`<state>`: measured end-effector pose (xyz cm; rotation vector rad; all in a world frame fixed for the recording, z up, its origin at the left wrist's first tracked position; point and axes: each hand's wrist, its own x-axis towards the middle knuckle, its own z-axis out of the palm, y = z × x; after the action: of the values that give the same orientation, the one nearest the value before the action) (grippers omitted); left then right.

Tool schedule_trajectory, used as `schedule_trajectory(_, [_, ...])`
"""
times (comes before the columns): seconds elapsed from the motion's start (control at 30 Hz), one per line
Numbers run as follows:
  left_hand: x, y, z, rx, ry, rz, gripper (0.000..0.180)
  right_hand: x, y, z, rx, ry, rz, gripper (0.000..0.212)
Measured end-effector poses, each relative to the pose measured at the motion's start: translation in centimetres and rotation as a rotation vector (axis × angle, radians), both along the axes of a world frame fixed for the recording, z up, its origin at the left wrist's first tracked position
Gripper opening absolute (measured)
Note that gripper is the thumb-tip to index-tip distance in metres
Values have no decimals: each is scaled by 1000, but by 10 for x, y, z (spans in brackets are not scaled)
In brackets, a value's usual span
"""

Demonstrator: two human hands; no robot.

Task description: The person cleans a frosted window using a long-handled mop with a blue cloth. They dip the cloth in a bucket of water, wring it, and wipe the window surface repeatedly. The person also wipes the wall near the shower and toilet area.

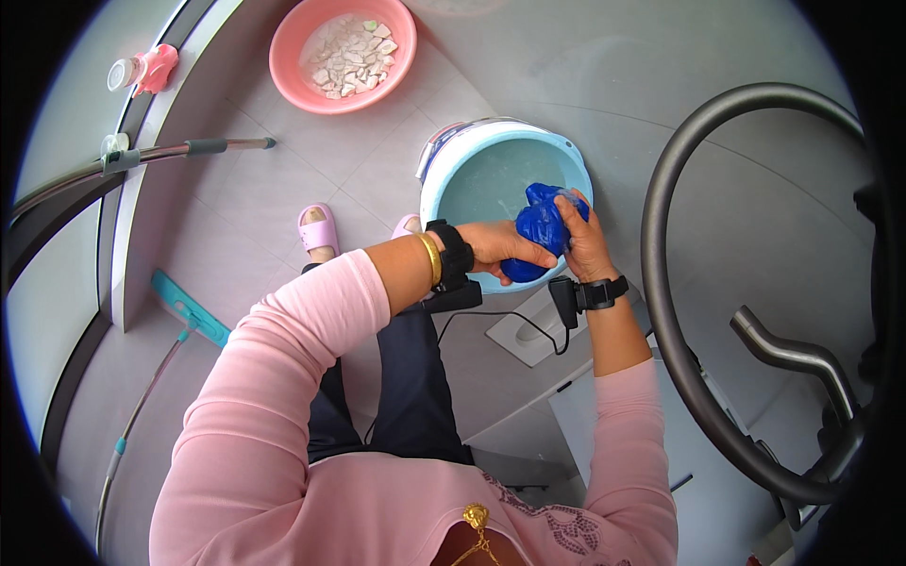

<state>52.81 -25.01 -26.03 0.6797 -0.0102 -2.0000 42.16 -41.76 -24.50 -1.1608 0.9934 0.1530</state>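
A bunched, glossy blue cloth [541, 229] is squeezed between my two hands over the near right part of a light blue bucket [432, 193]. My left hand [500, 245] reaches across from the left, its fingers closed round the cloth's lower end. On the right side my right hand [589, 247] grips the upper end, thumb pressed on top. Cloudy water [495, 177] stands inside the bucket. Part of the cloth is hidden behind my fingers.
A pink basin [283, 66] with pale broken pieces in water sits at the far left. A turquoise flat mop [189, 307] leans at the left, near a metal pole [203, 147]. A large dark curved bar [662, 226] rises on the right. A floor drain cover [528, 330] lies near the bucket.
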Motion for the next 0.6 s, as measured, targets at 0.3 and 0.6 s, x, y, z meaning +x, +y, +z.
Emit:
schedule_trajectory(0.3, [-22, -11, -48, 194, -1257, -312, 53, 10, 36, -73, -506, 280, 83, 41])
schedule_trajectory(0.6, [6, 17, -4, 32, 14, 87, 57, -6, 0, 6, 160, 24, 65, 86])
